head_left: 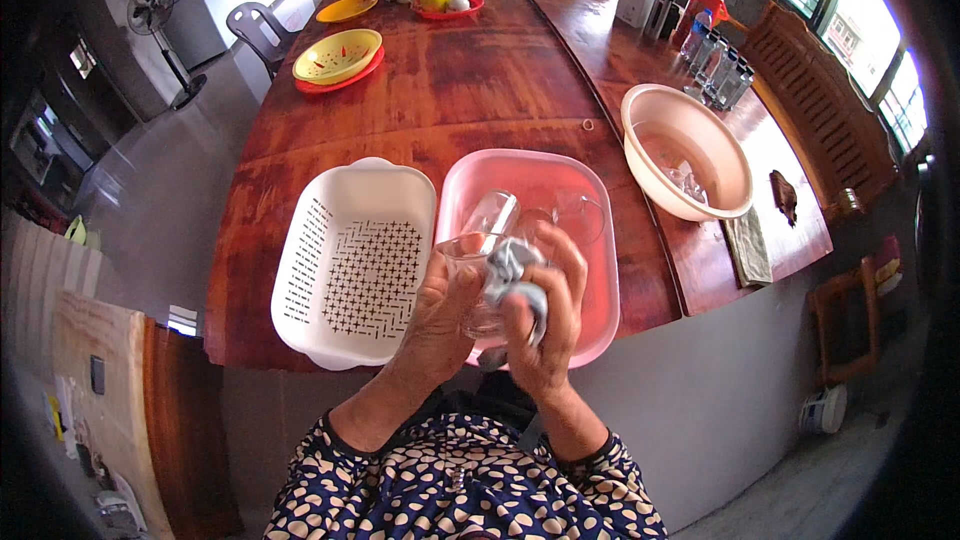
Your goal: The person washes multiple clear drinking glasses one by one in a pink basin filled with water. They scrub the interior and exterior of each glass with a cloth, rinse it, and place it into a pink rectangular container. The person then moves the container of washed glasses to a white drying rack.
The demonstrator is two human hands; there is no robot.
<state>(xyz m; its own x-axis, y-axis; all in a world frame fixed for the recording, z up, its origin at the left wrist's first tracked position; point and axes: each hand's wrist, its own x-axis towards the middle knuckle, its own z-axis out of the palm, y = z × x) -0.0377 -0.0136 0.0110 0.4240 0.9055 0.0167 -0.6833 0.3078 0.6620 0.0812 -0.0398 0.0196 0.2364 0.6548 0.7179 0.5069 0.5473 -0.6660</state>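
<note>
Over the pink basin [604, 285], my left hand [437, 312] is wrapped round a clear drinking glass [462, 244]. A grey-and-white cloth [513, 262] is gripped in my right hand [553, 305] and pressed against the glass near its rim. The fingers of that hand are slightly blurred. Inside the basin, another clear glass [497, 208] lies tilted beyond my hands. A further round clear glass [583, 218] rests at the basin's right side, partly hidden by my fingers. To the left, touching or almost touching the basin, stands a white slotted draining basket [300, 285] with nothing in it.
A large cream bowl [738, 175] with clear items inside stands on the right, beside a folded cloth [746, 252]. Several clear bottles [722, 72] stand behind it. Yellow plates [338, 57] and a red tray [470, 12] of cups sit farther back on the wooden table [450, 90].
</note>
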